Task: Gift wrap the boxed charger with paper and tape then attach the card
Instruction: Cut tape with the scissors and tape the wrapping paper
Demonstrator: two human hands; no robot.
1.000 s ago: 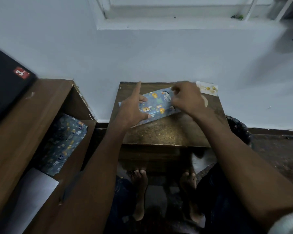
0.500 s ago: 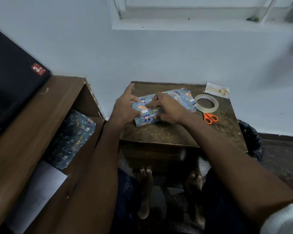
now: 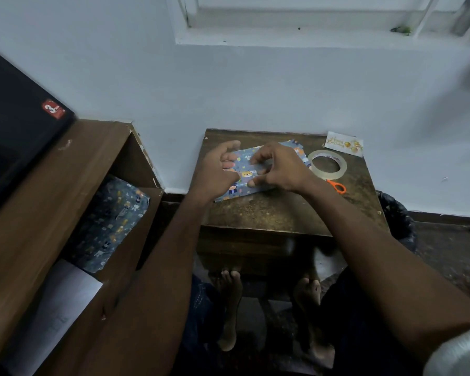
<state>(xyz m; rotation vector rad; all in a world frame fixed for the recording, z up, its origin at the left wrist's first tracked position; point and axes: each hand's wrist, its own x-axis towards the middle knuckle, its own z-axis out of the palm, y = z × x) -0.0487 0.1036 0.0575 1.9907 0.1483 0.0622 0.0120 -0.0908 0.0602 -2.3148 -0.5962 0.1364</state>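
A box wrapped in blue cartoon-print paper [image 3: 246, 169] lies on the small brown table [image 3: 277, 210]. My left hand [image 3: 217, 169] cups its left end, fingers curled over the paper. Over the middle of the package, my right hand [image 3: 278, 166] pinches a fold of the paper between thumb and fingers. The box inside is hidden by the paper. A roll of clear tape [image 3: 326, 164] lies flat just right of the package. A white birthday card [image 3: 343, 143] with gold print lies at the table's far right corner.
Orange-handled scissors [image 3: 337, 186] lie near my right wrist. A wooden cabinet [image 3: 52, 191] stands at the left, with spare blue wrapping paper [image 3: 111, 221] and a white sheet [image 3: 57, 305] on its shelf. A black bag [image 3: 396, 221] sits right of the table. The white wall is close behind.
My right hand has slid from the package's right end to its middle and now pinches the paper. My left hand's fingers have curled in over the left end. The tape and scissors became visible.
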